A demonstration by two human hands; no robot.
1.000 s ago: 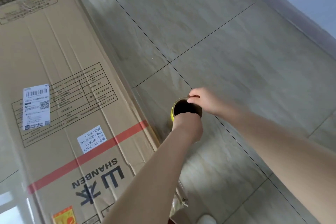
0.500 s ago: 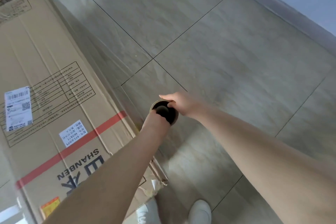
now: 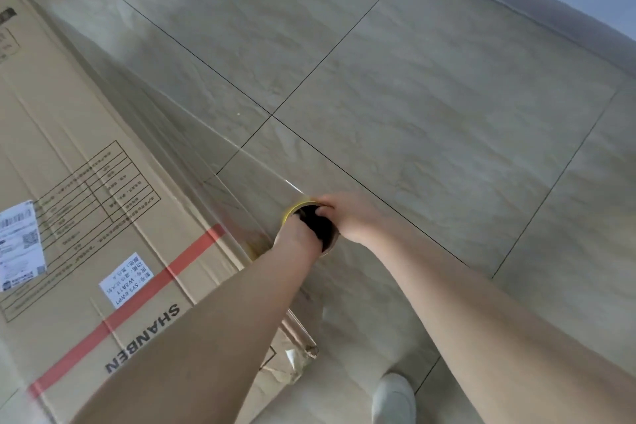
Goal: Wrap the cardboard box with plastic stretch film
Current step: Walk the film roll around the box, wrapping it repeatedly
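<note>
A big brown cardboard box (image 3: 79,217) with a red stripe, white labels and the word SHANBEN fills the left of the head view. Beside its right side I hold the stretch film roll (image 3: 311,213) upright, looking down into its dark core with a yellow rim. My left hand (image 3: 296,234) grips the near edge of the roll. My right hand (image 3: 347,217) grips the far edge, thumb over the rim. A clear sheet of film (image 3: 192,134) stretches from the roll along the box's right side toward its far end.
Grey tiled floor (image 3: 413,96) with dark joints spreads to the right of the box. A wall base (image 3: 550,7) runs across the top right. My white shoe (image 3: 395,396) stands near the box's torn lower corner (image 3: 296,358).
Film has been drawn out along the box's side, where none was plainly visible a second ago. Both hands kept hold of the roll, and a white shoe came into view.
</note>
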